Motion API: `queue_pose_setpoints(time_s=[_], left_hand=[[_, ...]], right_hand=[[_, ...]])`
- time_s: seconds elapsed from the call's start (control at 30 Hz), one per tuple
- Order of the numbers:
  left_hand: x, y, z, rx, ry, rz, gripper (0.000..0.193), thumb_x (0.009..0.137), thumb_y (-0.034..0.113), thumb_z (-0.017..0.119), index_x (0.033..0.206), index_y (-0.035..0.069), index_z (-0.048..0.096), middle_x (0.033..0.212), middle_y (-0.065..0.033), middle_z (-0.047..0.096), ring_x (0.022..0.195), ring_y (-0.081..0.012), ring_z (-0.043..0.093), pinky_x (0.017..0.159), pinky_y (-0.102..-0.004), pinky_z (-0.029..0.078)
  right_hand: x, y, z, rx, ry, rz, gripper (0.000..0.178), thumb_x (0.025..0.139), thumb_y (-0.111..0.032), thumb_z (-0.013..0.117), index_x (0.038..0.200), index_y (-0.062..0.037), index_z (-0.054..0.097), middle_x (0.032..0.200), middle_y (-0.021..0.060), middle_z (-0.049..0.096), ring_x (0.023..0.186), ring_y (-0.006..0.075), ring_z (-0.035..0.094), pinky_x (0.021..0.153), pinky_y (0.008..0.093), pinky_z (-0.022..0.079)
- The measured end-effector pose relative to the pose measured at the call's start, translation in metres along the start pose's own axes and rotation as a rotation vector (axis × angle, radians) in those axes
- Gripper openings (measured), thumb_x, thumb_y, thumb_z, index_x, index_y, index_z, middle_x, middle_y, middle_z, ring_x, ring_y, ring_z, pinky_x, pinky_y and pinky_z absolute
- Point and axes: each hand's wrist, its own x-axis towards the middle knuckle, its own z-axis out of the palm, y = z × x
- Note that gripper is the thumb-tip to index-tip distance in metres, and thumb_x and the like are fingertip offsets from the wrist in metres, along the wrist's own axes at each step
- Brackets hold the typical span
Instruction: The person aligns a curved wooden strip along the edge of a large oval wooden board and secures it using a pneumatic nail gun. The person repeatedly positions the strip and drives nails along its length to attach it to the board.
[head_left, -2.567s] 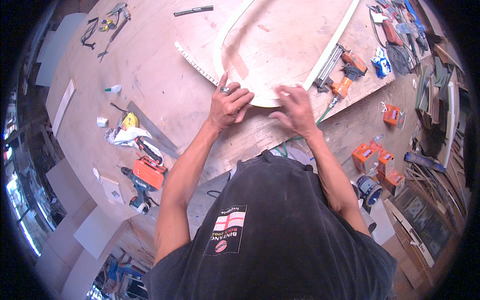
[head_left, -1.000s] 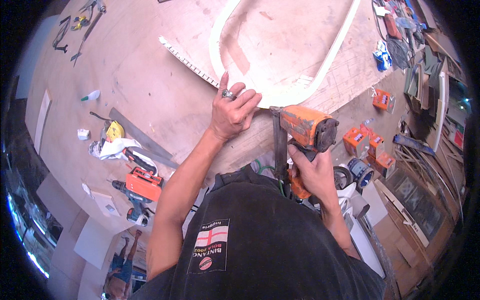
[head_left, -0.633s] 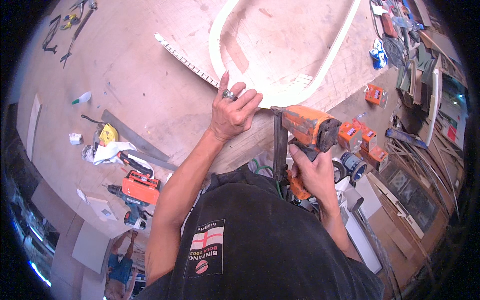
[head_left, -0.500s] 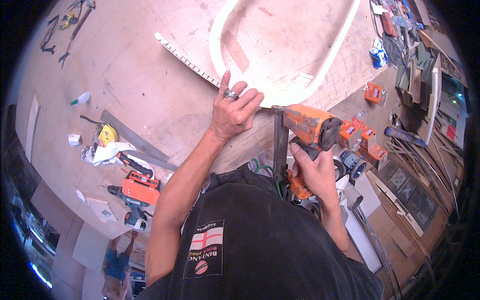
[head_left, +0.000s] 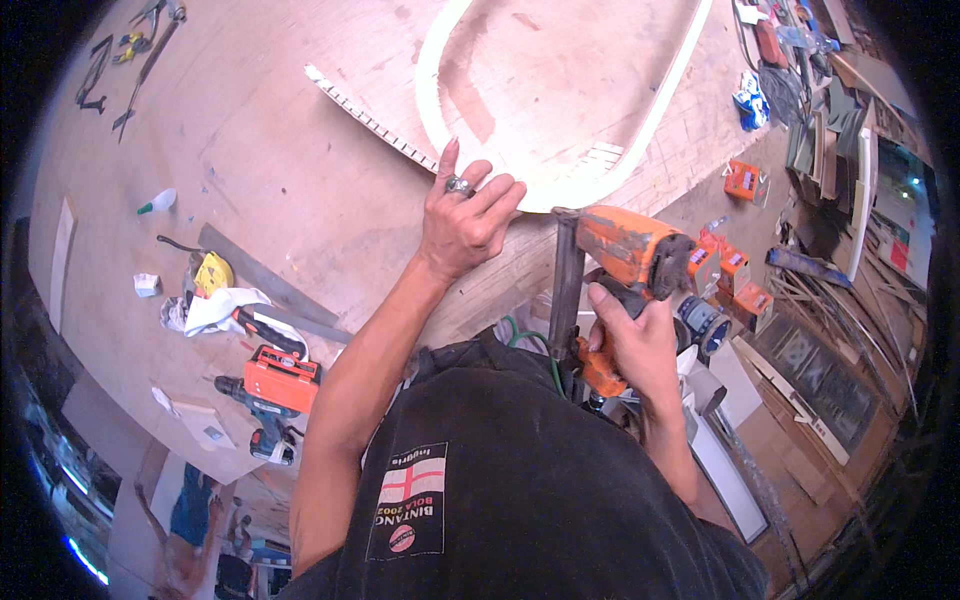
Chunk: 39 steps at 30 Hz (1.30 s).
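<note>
A pale curved frame (head_left: 430,85) lies on the wooden worktable (head_left: 300,190), its rounded end toward me. Along its near side runs a thin strip (head_left: 368,120) cut with a row of slots; its free end juts out to the left. My left hand (head_left: 465,222), a ring on one finger, is closed over the strip and frame at the bend, index finger raised. In my right hand (head_left: 640,335) is an orange air nail gun (head_left: 628,245), gripped by its handle. The gun's nose is close to the frame's near edge; whether it touches I cannot tell.
A cordless drill (head_left: 262,405), an orange case (head_left: 282,378), a yellow tape measure (head_left: 213,272) and a small bottle (head_left: 160,201) lie at left. Orange boxes (head_left: 735,265) and a wood scrap pile (head_left: 840,340) are at right. Another person (head_left: 190,510) is at lower left.
The nail gun and my right hand have shifted slightly right. My left hand keeps its grip on the strip and frame. The other person at lower left has moved.
</note>
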Motion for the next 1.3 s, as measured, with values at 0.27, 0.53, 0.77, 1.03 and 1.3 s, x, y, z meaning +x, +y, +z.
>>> queue_pose_setpoints(time_s=[0.27, 0.53, 0.77, 1.03, 1.3], left_hand=[[-0.001, -0.002, 0.000, 0.013, -0.011, 0.007, 0.035, 0.074, 0.011, 0.082, 0.109, 0.014, 0.082, 0.104, 0.0026, 0.075, 0.103, -0.0228, 0.069, 0.129, -0.0579, 0.029], [-0.001, -0.002, 0.001, 0.014, -0.004, -0.001, 0.030, 0.077, 0.011, 0.079, 0.107, 0.014, 0.081, 0.101, 0.0039, 0.073, 0.102, -0.0208, 0.069, 0.130, -0.0563, 0.027], [0.001, -0.001, -0.001, 0.011, -0.013, -0.006, 0.029, 0.078, 0.011, 0.078, 0.107, 0.015, 0.081, 0.101, 0.0040, 0.073, 0.103, -0.0205, 0.068, 0.130, -0.0567, 0.027], [0.001, -0.002, 0.000, 0.015, 0.001, -0.002, 0.027, 0.080, 0.013, 0.076, 0.106, 0.014, 0.079, 0.102, 0.0047, 0.072, 0.104, -0.0191, 0.068, 0.132, -0.0540, 0.025], [0.001, 0.001, -0.004, 0.035, -0.025, 0.012, 0.035, 0.075, 0.012, 0.085, 0.110, 0.016, 0.081, 0.105, 0.0037, 0.075, 0.105, -0.0215, 0.069, 0.129, -0.0562, 0.030]], right_hand=[[0.001, -0.009, 0.006, 0.050, -0.073, -0.021, 0.036, 0.100, -0.012, 0.075, 0.128, 0.0037, 0.058, 0.094, 0.0062, 0.068, 0.056, 0.0116, 0.061, 0.050, 0.0272, 0.051], [0.004, -0.010, 0.020, 0.062, -0.137, -0.034, 0.051, 0.100, -0.010, 0.075, 0.140, 0.0048, 0.048, 0.123, 0.0140, 0.066, 0.061, 0.0125, 0.063, 0.049, 0.0268, 0.053], [0.008, -0.009, 0.021, -0.020, -0.146, -0.042, 0.053, 0.100, -0.012, 0.074, 0.141, 0.0061, 0.048, 0.120, 0.0151, 0.067, 0.060, 0.0124, 0.063, 0.049, 0.0278, 0.053], [0.008, -0.009, 0.027, -0.011, -0.090, -0.061, 0.039, 0.100, -0.015, 0.076, 0.131, 0.0030, 0.060, 0.091, 0.0040, 0.067, 0.056, 0.0121, 0.062, 0.050, 0.0279, 0.050], [0.003, 0.005, -0.006, 0.145, 0.033, -0.120, 0.052, 0.099, -0.010, 0.074, 0.142, 0.0036, 0.049, 0.116, 0.0128, 0.068, 0.060, 0.0141, 0.064, 0.052, 0.0293, 0.055]])
